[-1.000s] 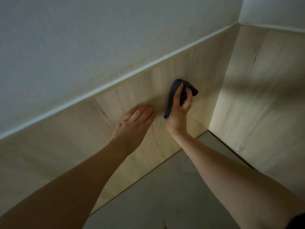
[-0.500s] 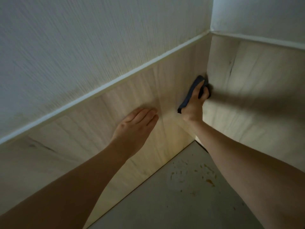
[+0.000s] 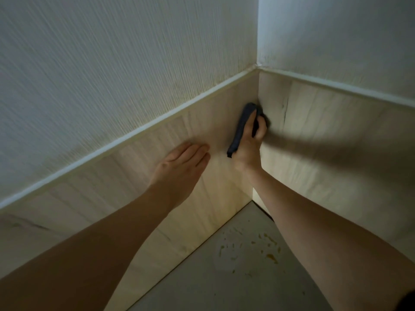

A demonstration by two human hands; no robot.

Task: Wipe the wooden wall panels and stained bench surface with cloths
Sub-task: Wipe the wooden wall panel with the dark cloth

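Two hands work: right hand [image 3: 247, 147] grips dark cloth [image 3: 241, 129] (corner); left hand [image 3: 179, 167] flat on wood panel [image 3: 125, 194].

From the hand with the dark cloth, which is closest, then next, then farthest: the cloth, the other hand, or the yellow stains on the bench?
Measured from the right hand in the head view:
1. The dark cloth, held in that hand, pressed into the panel corner.
2. The left hand, flat on the wooden panel, just to the left.
3. The yellow stains, down on the bench surface below the forearm.

Single head-worn view, looking forward and down, close on a panelled wall corner [image 3: 258, 90]
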